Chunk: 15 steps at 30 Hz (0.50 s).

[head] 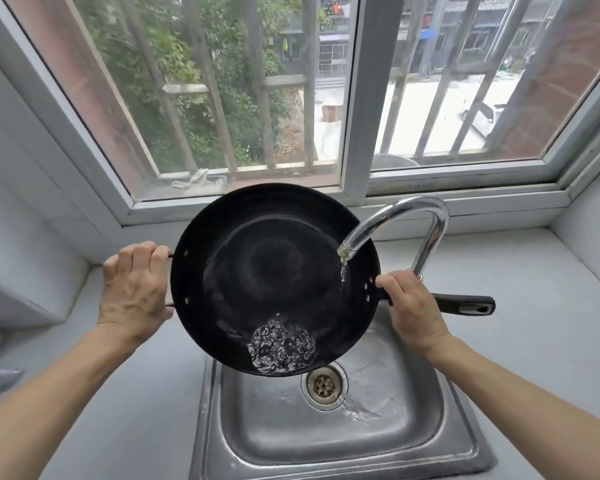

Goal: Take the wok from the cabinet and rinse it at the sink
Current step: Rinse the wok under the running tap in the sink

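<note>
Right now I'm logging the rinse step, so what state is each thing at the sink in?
wok: held tilted over the sink, water pooled at its low edge
faucet: running into the wok
sink: wet, drain open
left hand: grips the small side handle
right hand: grips the long handle
window: cannot tell whether open

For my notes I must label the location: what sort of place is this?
Most likely a home kitchen: a steel sink with a curved tap under a barred window, and a wok being rinsed.
</note>
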### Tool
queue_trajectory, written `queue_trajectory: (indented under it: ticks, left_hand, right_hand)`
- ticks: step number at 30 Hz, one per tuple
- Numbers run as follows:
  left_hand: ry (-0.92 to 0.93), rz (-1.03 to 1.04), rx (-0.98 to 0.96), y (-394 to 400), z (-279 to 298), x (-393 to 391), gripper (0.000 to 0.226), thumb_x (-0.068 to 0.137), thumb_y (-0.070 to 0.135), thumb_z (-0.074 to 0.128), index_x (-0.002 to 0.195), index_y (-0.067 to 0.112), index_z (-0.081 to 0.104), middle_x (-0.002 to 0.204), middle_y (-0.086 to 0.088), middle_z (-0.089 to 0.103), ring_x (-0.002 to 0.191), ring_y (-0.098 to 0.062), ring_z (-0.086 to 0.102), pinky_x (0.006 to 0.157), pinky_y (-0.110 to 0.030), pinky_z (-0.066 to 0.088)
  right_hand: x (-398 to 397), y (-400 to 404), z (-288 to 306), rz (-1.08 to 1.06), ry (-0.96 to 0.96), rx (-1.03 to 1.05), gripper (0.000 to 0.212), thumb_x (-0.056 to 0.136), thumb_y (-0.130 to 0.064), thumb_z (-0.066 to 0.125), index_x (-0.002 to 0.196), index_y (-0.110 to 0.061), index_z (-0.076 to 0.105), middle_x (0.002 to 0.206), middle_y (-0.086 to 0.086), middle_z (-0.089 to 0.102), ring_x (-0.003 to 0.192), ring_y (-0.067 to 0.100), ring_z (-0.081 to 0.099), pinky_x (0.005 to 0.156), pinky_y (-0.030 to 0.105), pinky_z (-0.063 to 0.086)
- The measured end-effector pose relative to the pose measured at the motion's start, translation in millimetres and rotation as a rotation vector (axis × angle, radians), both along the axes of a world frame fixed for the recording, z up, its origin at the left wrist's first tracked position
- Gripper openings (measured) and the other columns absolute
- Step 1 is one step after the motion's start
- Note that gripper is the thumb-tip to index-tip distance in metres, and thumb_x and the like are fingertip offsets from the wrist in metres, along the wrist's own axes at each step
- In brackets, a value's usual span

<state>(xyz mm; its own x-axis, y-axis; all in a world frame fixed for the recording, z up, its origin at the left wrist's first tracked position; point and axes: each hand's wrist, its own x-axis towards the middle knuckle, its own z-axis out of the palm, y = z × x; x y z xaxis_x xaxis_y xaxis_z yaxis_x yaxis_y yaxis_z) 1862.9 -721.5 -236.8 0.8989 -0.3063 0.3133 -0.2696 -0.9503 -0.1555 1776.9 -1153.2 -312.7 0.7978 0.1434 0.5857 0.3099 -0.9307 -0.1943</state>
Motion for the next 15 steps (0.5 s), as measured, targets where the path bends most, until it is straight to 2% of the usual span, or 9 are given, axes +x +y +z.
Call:
queue_trajectory:
  ticks: [5,9,15]
  left_hand:
    - [0.013,0.025,0.027,8,3,-13,0.106,0.021,0.013,0.094,0.116,0.000,0.051,0.113,-0.018,0.047,0.104,-0.039,0.044,0.082,-0.048,0.032]
    - [0.033,0.048,0.024,14,4,-26,0.108,0.019,0.013,0.094,0.117,0.000,0.051,0.112,-0.019,0.049,0.103,-0.038,0.044,0.082,-0.050,0.034]
    - [0.113,0.055,0.047,22,5,-42,0.112,0.012,0.025,0.096,0.113,0.003,0.054,0.108,-0.015,0.049,0.099,-0.037,0.045,0.081,-0.049,0.036]
  right_hand:
    - [2,5,2,0.024,-0.008,0.006,0.034,0.079,0.004,0.045,0.107,-0.013,0.050,0.089,0.012,0.059,0.083,0.029,0.049,0.072,0.042,0.050]
    - [-2,8,6,0.061,0.039,0.019,0.057,0.063,0.021,0.064,0.108,-0.012,0.050,0.092,0.012,0.058,0.085,0.027,0.048,0.074,0.033,0.043]
    - [-11,9,11,0.082,0.092,-0.012,0.057,0.061,0.023,0.063,0.107,-0.009,0.055,0.094,0.010,0.058,0.086,0.029,0.052,0.077,0.032,0.044]
